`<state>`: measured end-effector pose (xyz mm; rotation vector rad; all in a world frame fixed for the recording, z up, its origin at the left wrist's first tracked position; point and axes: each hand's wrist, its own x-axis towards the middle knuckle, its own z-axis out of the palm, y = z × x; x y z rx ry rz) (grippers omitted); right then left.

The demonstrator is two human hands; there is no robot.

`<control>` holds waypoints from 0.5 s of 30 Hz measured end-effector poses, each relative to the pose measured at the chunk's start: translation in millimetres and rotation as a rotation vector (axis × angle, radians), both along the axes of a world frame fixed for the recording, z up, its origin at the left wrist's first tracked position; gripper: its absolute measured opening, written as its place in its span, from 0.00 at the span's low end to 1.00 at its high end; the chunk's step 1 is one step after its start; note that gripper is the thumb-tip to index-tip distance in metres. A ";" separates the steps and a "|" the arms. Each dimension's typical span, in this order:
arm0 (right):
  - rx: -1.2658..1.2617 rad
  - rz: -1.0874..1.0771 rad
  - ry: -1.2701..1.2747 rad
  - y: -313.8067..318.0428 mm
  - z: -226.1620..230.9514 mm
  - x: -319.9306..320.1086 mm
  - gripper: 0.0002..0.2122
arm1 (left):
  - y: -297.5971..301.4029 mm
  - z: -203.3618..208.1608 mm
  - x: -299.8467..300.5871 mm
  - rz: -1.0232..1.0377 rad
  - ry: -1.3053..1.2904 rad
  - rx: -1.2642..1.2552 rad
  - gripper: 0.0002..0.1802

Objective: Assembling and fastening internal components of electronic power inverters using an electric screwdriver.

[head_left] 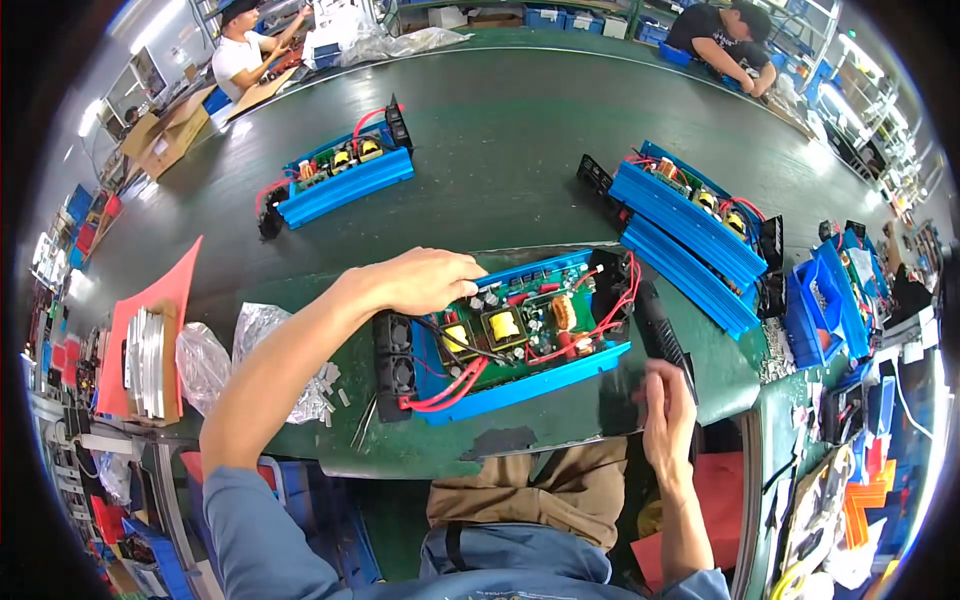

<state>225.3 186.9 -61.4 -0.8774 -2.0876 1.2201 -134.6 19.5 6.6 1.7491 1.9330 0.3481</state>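
Note:
In front of me lies an open power inverter [560, 377] with a blue metal housing, a green circuit board [545, 325], yellow-wound transformers, red wires and a black fan end plate [394, 366] at its left. My left hand [430, 281] rests over the far left housing wall, its fingers curled onto the edge. My right hand [668, 412] is off the inverter's right end, fingers loosely bent and thumb apart, with nothing visible between them. Right beside its fingertips is a black electric screwdriver [660, 325]; whether they touch it cannot be made out. Tweezers [364, 422] lie left of the inverter.
Another open inverter [345, 188] lies at the far left, two more blue housings [690, 225] at the right. A blue parts bin [812, 310] stands beyond these. Left are plastic bags [203, 365] and a red-backed stack of plates [150, 350]. Two people work across the table.

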 end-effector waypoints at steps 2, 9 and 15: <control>0.069 0.010 -0.045 13.4 -3.2 -19.2 0.17 | -1.0 0.9 1.5 0.056 0.017 -0.021 0.19; 0.022 0.025 -0.083 37.9 -1.6 -63.6 0.22 | -16.6 -4.8 11.9 0.048 0.008 -0.026 0.17; -0.319 -0.022 0.049 43.6 20.6 -80.8 0.21 | -16.2 7.4 17.0 0.084 0.086 -0.045 0.17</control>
